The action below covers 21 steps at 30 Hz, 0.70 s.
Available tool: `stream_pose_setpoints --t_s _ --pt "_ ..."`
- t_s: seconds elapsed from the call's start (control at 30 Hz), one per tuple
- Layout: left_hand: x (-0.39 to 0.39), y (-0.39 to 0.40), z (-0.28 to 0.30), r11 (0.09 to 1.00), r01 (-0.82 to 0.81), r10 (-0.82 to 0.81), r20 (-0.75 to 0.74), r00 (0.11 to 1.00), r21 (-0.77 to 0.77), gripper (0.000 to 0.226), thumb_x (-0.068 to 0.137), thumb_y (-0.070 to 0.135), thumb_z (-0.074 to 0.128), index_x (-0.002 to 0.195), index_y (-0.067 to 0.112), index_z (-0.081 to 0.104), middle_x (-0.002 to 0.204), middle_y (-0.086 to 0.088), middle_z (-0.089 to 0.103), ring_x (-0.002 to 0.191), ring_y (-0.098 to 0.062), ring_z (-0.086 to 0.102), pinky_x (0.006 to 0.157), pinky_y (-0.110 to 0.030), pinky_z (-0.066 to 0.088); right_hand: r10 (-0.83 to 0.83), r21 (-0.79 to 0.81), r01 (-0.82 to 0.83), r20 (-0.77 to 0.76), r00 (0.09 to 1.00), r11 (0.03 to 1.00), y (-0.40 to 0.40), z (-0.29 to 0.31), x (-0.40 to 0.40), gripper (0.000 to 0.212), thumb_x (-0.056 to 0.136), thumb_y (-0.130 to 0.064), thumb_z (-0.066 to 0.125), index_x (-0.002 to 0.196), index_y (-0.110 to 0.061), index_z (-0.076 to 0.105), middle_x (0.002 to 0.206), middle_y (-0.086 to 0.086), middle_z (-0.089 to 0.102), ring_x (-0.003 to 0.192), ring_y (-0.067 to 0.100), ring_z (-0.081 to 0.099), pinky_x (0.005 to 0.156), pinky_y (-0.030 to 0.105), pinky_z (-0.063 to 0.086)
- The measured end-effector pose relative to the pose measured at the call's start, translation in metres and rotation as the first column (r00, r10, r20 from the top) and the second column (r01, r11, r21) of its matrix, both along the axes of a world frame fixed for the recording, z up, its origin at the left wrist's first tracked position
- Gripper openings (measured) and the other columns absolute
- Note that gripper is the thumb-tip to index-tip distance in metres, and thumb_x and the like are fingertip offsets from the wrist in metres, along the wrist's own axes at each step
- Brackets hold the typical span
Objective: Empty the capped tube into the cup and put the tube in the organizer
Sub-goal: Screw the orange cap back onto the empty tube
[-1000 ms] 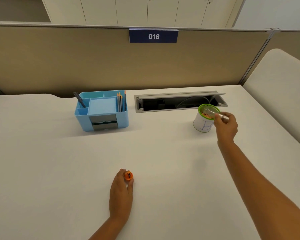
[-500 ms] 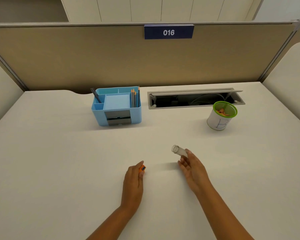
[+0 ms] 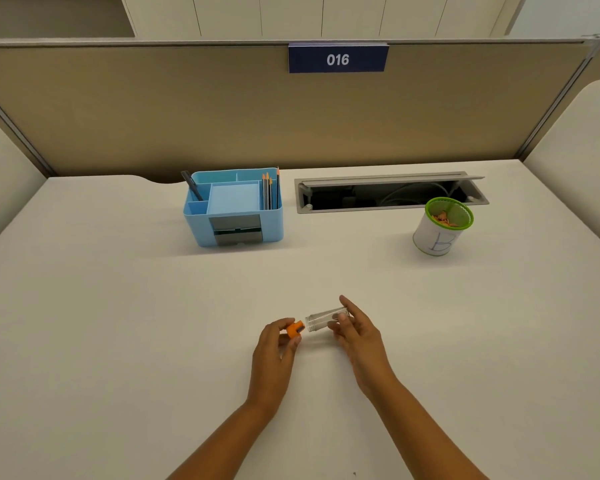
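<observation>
You see white desk (image 3: 118,323); open grey cable tray (image 3: 390,195) at back; tan partition (image 3: 187,109) behind, blue sign (image 3: 337,59) reading 016.

White desk (image 3: 118,323) under organizer (image 3: 234,216), cup (image 3: 437,233)

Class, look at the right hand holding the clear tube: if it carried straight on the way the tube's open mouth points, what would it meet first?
Probably the small orange cap held in the left hand: the clear plastic tube in the right hand points its mouth leftward at it, with a slight gap between.
</observation>
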<state>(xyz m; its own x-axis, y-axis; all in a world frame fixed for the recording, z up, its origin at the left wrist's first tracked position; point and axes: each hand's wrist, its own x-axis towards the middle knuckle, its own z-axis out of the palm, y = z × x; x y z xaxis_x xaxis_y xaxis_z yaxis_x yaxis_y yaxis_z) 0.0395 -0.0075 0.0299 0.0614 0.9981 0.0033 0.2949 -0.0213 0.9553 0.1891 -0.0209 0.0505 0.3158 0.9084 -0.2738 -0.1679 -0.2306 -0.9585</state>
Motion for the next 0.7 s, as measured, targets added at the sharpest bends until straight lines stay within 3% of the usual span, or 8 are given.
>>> stream_pose_setpoints --t_s 0.1,0.2,0.33,0.47,0.63,0.7 --pt "0.002 -0.001 0.002 1.0 0.006 -0.006 0.013 1.0 0.008 0.025 0.085 0.015 0.059 0.1 0.035 0.054 0.104 0.013 0.059 0.094 -0.003 0.059 0.076 -0.004 0.044 0.031 0.017 -0.032 0.046 0.998 0.999 -0.001 0.0 -0.004 0.028 0.092 -0.024 0.052 0.108 -0.048 0.055 0.104 0.002 0.065 0.092 0.007 0.068 0.093 0.03 0.048" --pt "0.003 -0.001 0.003 1.0 0.004 -0.004 0.04 0.999 0.001 0.03 0.084 0.013 0.06 0.097 0.039 0.054 0.104 0.015 0.058 0.094 -0.003 0.06 0.075 -0.004 0.045 0.049 0.025 -0.051 0.071 0.996 0.998 -0.002 -0.001 -0.006 0.029 0.092 -0.024 0.053 0.112 -0.044 0.055 0.105 0.001 0.064 0.1 0.013 0.065 0.102 0.039 0.044" --pt "0.002 0.0 0.002 1.0 0.009 -0.008 0.04 0.999 -0.008 0.027 0.084 0.011 0.059 0.103 0.031 0.057 0.104 0.01 0.058 0.094 -0.003 0.059 0.076 -0.003 0.045 0.063 0.034 -0.067 0.094 0.994 0.997 -0.004 -0.001 -0.007 0.03 0.092 -0.023 0.053 0.113 -0.043 0.055 0.11 0.003 0.063 0.098 0.011 0.066 0.103 0.041 0.043" --pt "0.0 0.006 0.002 0.996 0.011 -0.003 0.086 0.996 -0.09 0.026 0.084 0.012 0.06 0.108 0.021 0.06 0.108 0.002 0.061 0.094 -0.003 0.059 0.076 -0.006 0.046 0.083 0.046 -0.09 0.143 0.986 0.995 -0.006 -0.001 -0.006 0.029 0.091 -0.025 0.054 0.114 -0.044 0.054 0.112 0.002 0.063 0.095 0.007 0.066 0.099 0.035 0.046" --pt "-0.005 0.012 0.003 0.963 0.082 -0.034 0.187 0.982 -0.257 0.032 0.083 0.015 0.061 0.114 0.018 0.057 0.112 -0.006 0.062 0.103 -0.018 0.06 0.093 -0.032 0.047 0.118 0.034 -0.125 0.166 0.979 0.992 -0.006 -0.003 -0.006 0.031 0.089 -0.021 0.057 0.105 -0.048 0.057 0.108 -0.006 0.063 0.093 0.001 0.065 0.081 0.016 0.047" --pt "-0.007 0.011 0.003 0.964 0.077 -0.024 0.204 0.979 -0.255 0.029 0.083 0.013 0.062 0.111 0.016 0.059 0.111 -0.006 0.064 0.102 -0.017 0.061 0.091 -0.029 0.048 0.122 0.021 -0.127 0.164 0.979 0.992 -0.006 -0.003 -0.006 0.031 0.088 -0.022 0.06 0.104 -0.047 0.058 0.103 -0.009 0.064 0.091 0.0 0.065 0.076 0.013 0.048"
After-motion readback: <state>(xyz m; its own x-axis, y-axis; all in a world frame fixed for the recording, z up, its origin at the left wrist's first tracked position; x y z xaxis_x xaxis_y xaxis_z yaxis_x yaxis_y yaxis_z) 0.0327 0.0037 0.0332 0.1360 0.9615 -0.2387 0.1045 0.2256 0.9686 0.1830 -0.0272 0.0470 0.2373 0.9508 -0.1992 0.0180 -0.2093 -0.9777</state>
